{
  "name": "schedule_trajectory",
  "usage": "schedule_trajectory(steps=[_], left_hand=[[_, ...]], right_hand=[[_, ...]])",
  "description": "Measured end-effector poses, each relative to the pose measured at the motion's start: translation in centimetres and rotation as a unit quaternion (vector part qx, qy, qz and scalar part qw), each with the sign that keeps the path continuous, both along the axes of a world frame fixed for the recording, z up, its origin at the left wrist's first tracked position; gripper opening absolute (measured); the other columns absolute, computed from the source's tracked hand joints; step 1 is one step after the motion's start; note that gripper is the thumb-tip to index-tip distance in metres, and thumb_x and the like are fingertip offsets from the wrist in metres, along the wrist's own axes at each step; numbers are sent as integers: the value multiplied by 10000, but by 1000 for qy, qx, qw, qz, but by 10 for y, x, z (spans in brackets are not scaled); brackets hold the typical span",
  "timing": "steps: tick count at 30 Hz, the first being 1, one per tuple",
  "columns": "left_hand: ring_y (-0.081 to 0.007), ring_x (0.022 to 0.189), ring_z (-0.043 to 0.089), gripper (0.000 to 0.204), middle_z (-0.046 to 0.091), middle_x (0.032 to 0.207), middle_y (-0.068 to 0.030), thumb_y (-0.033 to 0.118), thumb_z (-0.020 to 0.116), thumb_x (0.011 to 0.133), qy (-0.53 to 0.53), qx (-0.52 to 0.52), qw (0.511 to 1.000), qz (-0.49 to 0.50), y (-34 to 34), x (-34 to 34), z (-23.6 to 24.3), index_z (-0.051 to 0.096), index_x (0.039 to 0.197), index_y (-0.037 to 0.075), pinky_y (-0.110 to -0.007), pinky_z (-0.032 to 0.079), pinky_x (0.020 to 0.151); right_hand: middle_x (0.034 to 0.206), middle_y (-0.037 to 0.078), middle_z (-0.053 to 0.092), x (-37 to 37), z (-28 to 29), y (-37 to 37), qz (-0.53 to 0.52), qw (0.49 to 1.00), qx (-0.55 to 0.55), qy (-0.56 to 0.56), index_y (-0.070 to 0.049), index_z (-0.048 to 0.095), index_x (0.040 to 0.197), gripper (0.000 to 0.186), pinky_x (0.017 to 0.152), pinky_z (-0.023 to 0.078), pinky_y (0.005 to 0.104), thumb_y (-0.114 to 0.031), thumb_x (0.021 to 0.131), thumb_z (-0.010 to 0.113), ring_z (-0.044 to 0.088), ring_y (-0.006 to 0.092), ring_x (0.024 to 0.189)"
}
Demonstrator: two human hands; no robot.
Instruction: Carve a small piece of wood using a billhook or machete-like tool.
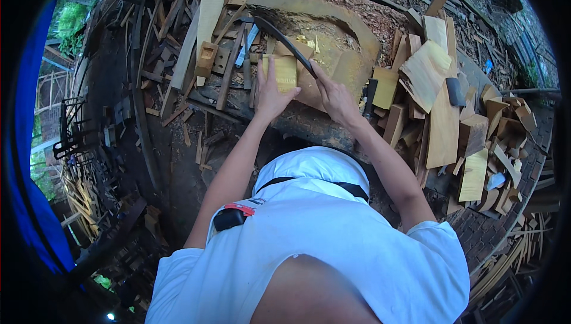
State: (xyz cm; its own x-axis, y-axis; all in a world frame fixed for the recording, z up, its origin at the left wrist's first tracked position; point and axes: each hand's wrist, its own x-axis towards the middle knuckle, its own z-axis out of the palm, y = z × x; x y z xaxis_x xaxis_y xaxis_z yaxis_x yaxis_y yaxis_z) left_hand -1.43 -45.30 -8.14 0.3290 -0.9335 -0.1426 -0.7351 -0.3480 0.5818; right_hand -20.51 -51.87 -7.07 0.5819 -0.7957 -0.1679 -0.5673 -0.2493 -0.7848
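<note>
My left hand (272,95) grips a pale yellow block of wood (284,71) from its near side, with thumb and fingers around it. The block rests at the left of a worn wooden work surface (333,80). My right hand (339,101) is closed on the near end of a long, dark, curved machete (285,41). Its blade slants up and left past the block's far right corner; whether it touches the block I cannot tell. Small yellow chips (313,44) lie just beyond the block.
To the left lie a wooden hand plane (206,56), a hammer (247,56) and a blue strip (247,45). Cut planks and offcuts (443,121) are heaped at the right, with a dark grey block (456,92) on one. Scrap wood litters the far side.
</note>
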Motion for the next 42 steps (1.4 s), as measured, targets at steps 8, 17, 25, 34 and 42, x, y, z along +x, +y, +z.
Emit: schedule_trajectory(steps=[8,17,25,34,42], left_hand=[[-450,1406,241,1155,102,1545,-279,368,833,694,-31,18,999,5,-2,0,2,92,1547,125,-458,290,1137],[-454,1393,261,1140,131,1538,-269,370,833,685,-10,6,1000,15,1,0,-1,121,1539,118,-471,310,1121],[-467,1382,273,1144,114,1540,-284,389,823,693,-24,29,999,20,-2,-1,2,101,1541,126,-470,317,1116],[-432,1360,328,1088,233,1475,-281,341,801,713,-15,6,1000,26,-1,-4,10,131,1531,84,-448,346,1097],[-266,1336,412,943,369,1462,-164,214,718,732,421,-138,896,35,35,15,67,221,1510,21,-367,352,1097]], right_hand=[[894,268,653,6,30,-3,-59,984,-98,-135,-275,287,1499,550,707,484,546,-203,977,445,620,472,792],[864,316,631,3,0,-1,-27,999,22,-35,-280,310,1490,527,728,469,550,-205,985,439,613,491,810],[843,312,636,8,15,-2,-54,983,-106,-143,-245,309,1492,521,732,473,549,-208,987,430,626,478,796],[849,322,628,6,-29,-6,-18,998,-15,-51,-240,335,1475,497,743,466,573,-206,984,404,607,505,808],[898,316,630,6,-35,-1,-13,999,-20,-46,-282,304,1485,518,756,452,592,-190,984,402,596,509,851]])
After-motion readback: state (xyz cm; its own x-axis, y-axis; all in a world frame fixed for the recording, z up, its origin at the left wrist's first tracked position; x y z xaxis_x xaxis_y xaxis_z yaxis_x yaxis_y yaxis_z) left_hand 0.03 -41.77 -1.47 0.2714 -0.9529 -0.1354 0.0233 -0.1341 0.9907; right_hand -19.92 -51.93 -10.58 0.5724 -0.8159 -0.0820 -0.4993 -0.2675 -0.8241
